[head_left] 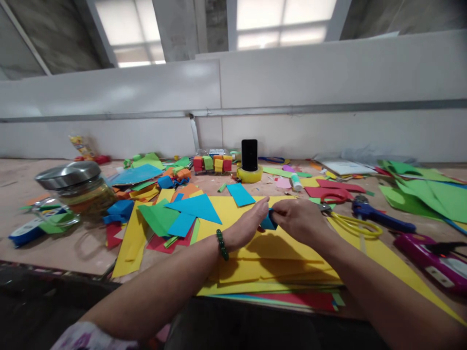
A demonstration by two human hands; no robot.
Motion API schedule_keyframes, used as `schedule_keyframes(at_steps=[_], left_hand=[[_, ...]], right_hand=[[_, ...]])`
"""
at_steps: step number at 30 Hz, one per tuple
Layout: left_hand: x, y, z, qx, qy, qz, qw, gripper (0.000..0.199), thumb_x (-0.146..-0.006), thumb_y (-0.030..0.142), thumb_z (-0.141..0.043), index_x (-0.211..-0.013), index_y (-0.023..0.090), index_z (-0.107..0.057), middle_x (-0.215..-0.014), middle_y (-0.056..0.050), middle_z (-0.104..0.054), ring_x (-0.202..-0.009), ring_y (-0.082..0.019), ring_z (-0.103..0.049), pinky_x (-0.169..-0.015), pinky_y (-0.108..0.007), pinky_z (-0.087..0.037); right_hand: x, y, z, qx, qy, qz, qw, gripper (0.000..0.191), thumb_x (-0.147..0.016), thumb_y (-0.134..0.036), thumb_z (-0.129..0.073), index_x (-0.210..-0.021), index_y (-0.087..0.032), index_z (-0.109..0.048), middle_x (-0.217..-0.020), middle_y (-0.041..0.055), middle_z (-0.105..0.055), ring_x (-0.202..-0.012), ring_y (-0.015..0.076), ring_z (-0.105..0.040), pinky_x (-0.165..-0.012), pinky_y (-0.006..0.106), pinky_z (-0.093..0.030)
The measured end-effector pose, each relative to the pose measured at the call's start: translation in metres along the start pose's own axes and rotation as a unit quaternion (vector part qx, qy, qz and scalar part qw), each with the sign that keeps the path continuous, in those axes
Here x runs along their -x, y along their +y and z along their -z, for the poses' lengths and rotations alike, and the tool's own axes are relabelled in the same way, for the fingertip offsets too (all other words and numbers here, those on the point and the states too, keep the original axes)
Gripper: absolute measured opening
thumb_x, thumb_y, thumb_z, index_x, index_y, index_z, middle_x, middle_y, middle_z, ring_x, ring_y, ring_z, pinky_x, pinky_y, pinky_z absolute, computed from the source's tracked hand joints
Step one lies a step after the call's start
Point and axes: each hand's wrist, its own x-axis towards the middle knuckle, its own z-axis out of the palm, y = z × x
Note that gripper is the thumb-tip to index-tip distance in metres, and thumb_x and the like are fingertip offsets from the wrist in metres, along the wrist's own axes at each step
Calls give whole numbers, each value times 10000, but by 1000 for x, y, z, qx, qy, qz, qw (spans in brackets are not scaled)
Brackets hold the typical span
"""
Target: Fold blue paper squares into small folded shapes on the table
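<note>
A small dark-blue folded piece of craft paper (269,221) is held between my two hands, just above a stack of yellow sheets (233,267). My left hand (250,223), with a green bead bracelet (222,244) at the wrist, closes on its left side; most of the fingers are hidden behind the hand. On the right, my right hand (297,218) pinches the piece between thumb and fingers. A light-blue rectangle of paper (241,194) lies beyond the hands. Blue (197,208) and green cut sheets (159,217) overlap to the left.
Yellow-handled scissors (359,226), blue-handled pliers (383,217) and a magenta power strip (430,262) lie at right. A phone (249,154) stands in a yellow holder (250,174) at the back, near several colored paper cubes (213,164). At left is a lidded glass jar (80,189).
</note>
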Motion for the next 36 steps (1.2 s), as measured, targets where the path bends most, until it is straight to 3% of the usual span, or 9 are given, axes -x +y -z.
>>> schedule_keyframes(at_steps=[4, 7, 11, 14, 18, 24, 27, 32, 36], left_hand=[[-3, -3, 2, 64, -10, 28, 998, 684, -911, 658, -321, -1442, 234, -402, -1236, -105, -605, -1049, -213, -603, -817, -306, -512], [-3, -4, 4, 44, -18, 25, 999, 651, -928, 617, -339, -1459, 243, -373, -1294, -116, -576, -1082, -225, -595, -843, -330, -498], [-3, -6, 6, -31, -34, -28, 999, 783, -787, 485, -673, -1464, 245, -363, -1423, -134, -473, -1190, -280, -535, -924, -394, -476], [-5, -9, 9, -166, -15, -118, 979, 962, -603, 304, -835, -1449, 214, -384, -1439, -157, -456, -1268, -332, -470, -1040, -482, -401], [-8, -14, 9, -294, 23, -188, 937, 799, -638, 187, -779, -1374, 188, -467, -1378, -136, -532, -1261, -304, -489, -1081, -468, -381], [-7, -14, 9, -353, 72, -212, 908, 441, -731, 137, -686, -1163, 192, -613, -1143, -88, -667, -1071, -248, -606, -951, -390, -479], [-8, -14, 11, -336, 69, -229, 911, 390, -740, 132, -690, -1121, 195, -636, -1087, -74, -686, -1020, -227, -626, -930, -364, -484], [-9, -17, 9, -313, 61, -238, 917, 440, -696, 106, -726, -1120, 179, -635, -1095, -87, -677, -1021, -234, -624, -924, -364, -484], [-9, -18, 8, -292, 70, -225, 927, 412, -695, 112, -725, -1093, 166, -635, -1086, -94, -679, -1017, -237, -623, -933, -382, -484]], right_hand=[[0, 2, -4, 23, 28, -7, 999, 194, -781, -279, -549, -632, -210, -652, -659, 51, -671, -605, 180, -548, -513, 289, -225], [-4, 7, -7, -44, 4, -20, 999, 96, -725, -229, -583, -659, -210, -649, -618, 27, -643, -570, 160, -526, -512, 278, -256], [-11, 17, -16, -173, 2, -17, 985, 96, -695, -208, -582, -620, -187, -638, -572, 19, -610, -547, 149, -517, -512, 273, -295], [-13, 23, -23, -221, -1, -33, 975, 154, -688, -212, -584, -795, -176, -689, -608, 11, -642, -550, 152, -550, -498, 259, -322], [-11, 18, -23, -235, -2, -37, 971, 251, -705, -252, -606, -935, -175, -669, -602, -6, -641, -543, 154, -558, -490, 248, -330], [-7, 7, -20, -189, 2, -45, 981, 162, -698, -255, -618, -835, -192, -678, -609, 4, -661, -570, 165, -578, -511, 247, -333], [-7, 9, -19, -217, -16, -47, 975, 137, -716, -275, -595, -762, -197, -697, -627, 15, -683, -603, 175, -609, -509, 247, -338], [-6, 7, -18, -262, 11, -72, 962, 257, -690, -168, -580, -941, -176, -631, -583, -15, -665, -551, 158, -586, -520, 247, -349], [-6, 6, -20, -281, 26, -41, 959, 345, -687, -122, -578, -1028, -176, -585, -539, -39, -608, -535, 155, -560, -541, 264, -364]])
